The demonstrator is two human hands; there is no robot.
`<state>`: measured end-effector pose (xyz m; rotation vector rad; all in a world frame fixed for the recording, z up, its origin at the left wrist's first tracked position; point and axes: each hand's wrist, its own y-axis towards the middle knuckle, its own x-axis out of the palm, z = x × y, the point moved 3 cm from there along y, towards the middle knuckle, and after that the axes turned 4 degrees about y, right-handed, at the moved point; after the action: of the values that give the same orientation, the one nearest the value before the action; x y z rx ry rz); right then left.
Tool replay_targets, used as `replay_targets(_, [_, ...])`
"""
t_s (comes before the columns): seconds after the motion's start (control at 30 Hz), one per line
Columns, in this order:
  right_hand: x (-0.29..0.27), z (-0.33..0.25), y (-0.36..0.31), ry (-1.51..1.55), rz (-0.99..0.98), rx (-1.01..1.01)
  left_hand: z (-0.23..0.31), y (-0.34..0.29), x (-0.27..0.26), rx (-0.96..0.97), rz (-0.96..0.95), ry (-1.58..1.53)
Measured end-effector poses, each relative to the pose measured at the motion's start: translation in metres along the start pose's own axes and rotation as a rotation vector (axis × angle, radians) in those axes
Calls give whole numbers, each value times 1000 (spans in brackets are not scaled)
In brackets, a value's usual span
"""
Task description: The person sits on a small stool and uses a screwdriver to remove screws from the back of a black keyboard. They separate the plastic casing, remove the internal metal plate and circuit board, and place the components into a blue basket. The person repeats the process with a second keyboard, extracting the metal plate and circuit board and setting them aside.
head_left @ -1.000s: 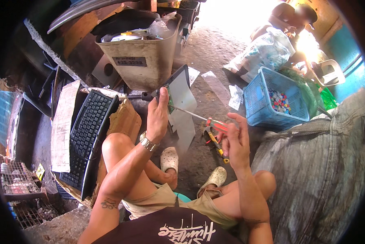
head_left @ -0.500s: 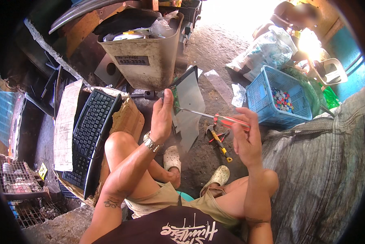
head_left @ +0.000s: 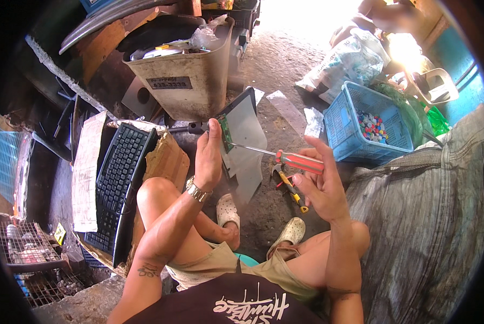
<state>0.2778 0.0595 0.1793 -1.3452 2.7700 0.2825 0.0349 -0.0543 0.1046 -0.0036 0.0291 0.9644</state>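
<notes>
My left hand [head_left: 207, 160], with a metal watch on its wrist, grips the edge of a flat grey-white panel [head_left: 248, 141] standing tilted before me. A narrow green circuit board [head_left: 225, 133] runs along the panel's edge beside my fingers. My right hand [head_left: 325, 186] holds a screwdriver [head_left: 300, 162] by its clear red handle, loosely, with the thumb off the handle. The thin shaft points left, and its tip meets or nearly meets the circuit board; exact contact is too small to tell. How my left fingers wrap behind the panel is hidden.
A hammer [head_left: 290, 188] with a yellow-black handle lies on the ground by red-handled pliers. A black keyboard [head_left: 119, 186] rests on a cardboard box at left. A full bin [head_left: 182, 89] stands ahead; a blue crate [head_left: 343, 129] of bottle caps and a large sack [head_left: 420, 232] are right.
My right fingers have loosened and shifted on the screwdriver, with the thumb now away from the handle. The shaft still points at the board. My left hand keeps its grip.
</notes>
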Motion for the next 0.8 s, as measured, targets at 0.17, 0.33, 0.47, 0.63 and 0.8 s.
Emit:
replay_targets(0.17, [1, 3, 1, -75, 47, -7, 1, 0, -2, -6, -11, 10])
replay_targets(0.33, [1, 10, 3, 64, 11, 210, 0, 0, -1, 5, 23, 61])
replay_targets(0.47, [0, 9, 4, 13, 11, 98, 0, -1, 1, 7, -2, 40])
replay_targets(0.63, [-2, 17, 5, 211, 46, 235, -2, -2, 0, 1, 31, 44])
replay_targets(0.8, [2, 8, 12, 472, 106, 34, -6, -2, 0, -36, 40, 80])
